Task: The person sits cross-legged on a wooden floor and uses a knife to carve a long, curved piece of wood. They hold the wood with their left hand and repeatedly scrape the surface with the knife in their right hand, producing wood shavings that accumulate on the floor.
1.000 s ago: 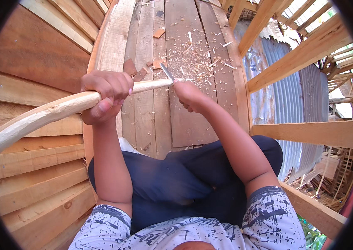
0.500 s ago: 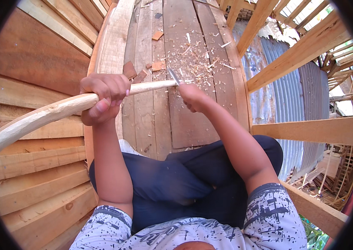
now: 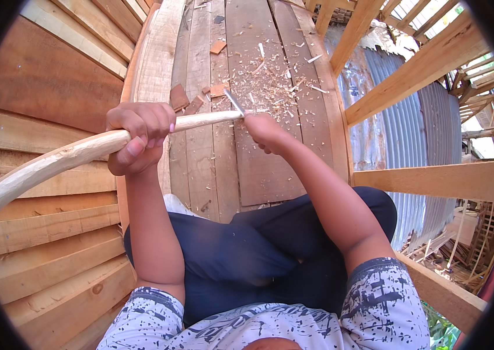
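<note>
A long, pale, peeled wooden pole (image 3: pixel 60 156) runs from the left rim of the view to a thinner tip in the middle. My left hand (image 3: pixel 140 135) is wrapped around it, well back from that tip. In my right hand (image 3: pixel 264 129) is a knife (image 3: pixel 235 102), its handle hidden in my closed fingers. The blade lies across the pole close to the tip, pointing up and left.
Wood shavings (image 3: pixel 264 81) and reddish-brown wood chips (image 3: pixel 179 98) litter the plank floor (image 3: pixel 200 175). A slatted wooden wall (image 3: pixel 54 227) rises at left. Wooden rails (image 3: pixel 433 179) and corrugated metal sheets (image 3: pixel 401 134) are at right. My crossed legs (image 3: pixel 241 245) are below.
Both hands have shifted slightly left along with the pole. The knife has also moved a little left, its blade tilted further left, still against the pole's tip end.
</note>
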`<state>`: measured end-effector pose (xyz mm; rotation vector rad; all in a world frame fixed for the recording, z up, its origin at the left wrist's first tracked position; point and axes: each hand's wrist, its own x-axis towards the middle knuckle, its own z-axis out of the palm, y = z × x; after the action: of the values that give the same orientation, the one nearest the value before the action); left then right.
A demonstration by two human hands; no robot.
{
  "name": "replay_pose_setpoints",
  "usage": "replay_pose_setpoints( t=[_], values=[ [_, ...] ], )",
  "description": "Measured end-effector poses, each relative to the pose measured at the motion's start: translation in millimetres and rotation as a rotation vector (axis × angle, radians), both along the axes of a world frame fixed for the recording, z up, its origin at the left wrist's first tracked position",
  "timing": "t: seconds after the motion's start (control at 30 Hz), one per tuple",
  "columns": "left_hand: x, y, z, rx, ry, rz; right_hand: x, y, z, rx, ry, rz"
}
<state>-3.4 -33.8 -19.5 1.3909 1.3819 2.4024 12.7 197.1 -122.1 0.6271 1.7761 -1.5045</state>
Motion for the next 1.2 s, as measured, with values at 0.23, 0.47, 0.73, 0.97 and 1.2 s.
replay_pose_setpoints(
  t=[0.23,0.47,0.73,0.97,1.2],
  values=[
    [3.7,-3.2,0.0,-0.007,0.005,0.008,7.8,-16.0,24.8,0.062,0.054,0.028],
    [7.2,0.5,-4.9,0.031,-0.053,0.118,13.0,-28.3,25.8,0.130,0.134,-0.014],
    [7.8,9.3,-4.6,0.122,-0.126,0.245,1.6,-24.6,-0.3,0.107,0.086,-0.118],
    [7.4,14.4,-6.2,0.106,-0.135,0.222,1.6,-15.1,-21.0,0.023,0.043,-0.177],
    [6.0,10.4,-5.7,0.136,-0.172,0.208,-6.1,-0.4,-37.2,-0.021,0.002,-0.184]
  ],
)
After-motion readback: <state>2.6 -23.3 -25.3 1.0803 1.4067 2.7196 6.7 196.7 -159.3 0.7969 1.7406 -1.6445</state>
